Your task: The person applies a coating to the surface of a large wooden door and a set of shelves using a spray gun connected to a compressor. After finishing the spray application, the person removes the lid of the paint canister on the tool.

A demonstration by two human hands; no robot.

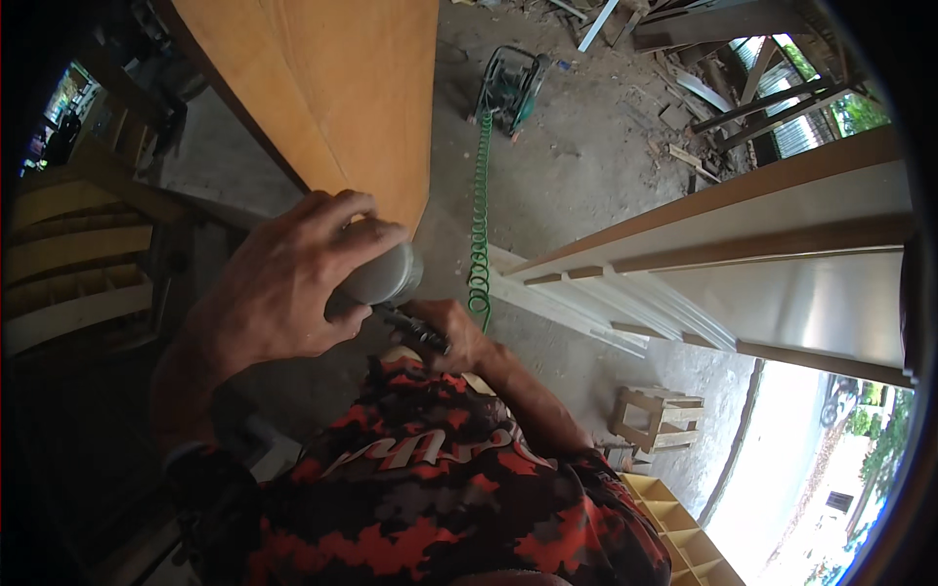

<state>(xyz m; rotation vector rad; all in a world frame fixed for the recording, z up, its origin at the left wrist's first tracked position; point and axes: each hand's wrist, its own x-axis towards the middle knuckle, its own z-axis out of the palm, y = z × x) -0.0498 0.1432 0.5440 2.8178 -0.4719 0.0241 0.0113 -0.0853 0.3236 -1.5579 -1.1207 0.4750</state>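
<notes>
Close in front of my chest is what looks like a spray gun point(417, 329) with a round grey cup point(384, 276) on top. My left hand point(278, 278) is curled round the cup, with its thumb below and its fingers over the upper side. My right hand point(461, 334) is closed round the dark body of the gun, just below the cup. A green coiled air hose point(480, 205) runs down to a spot beside my right hand; where it joins the gun is hidden.
Ahead stands a large orange-brown wooden panel point(362, 88). An air compressor point(510, 90) sits on the concrete floor point(586, 146). At right a long pale panel point(782, 264) reaches inward. A small wooden stool point(660, 418) stands near a bright doorway. Scrap wood point(694, 156) lies at the far right.
</notes>
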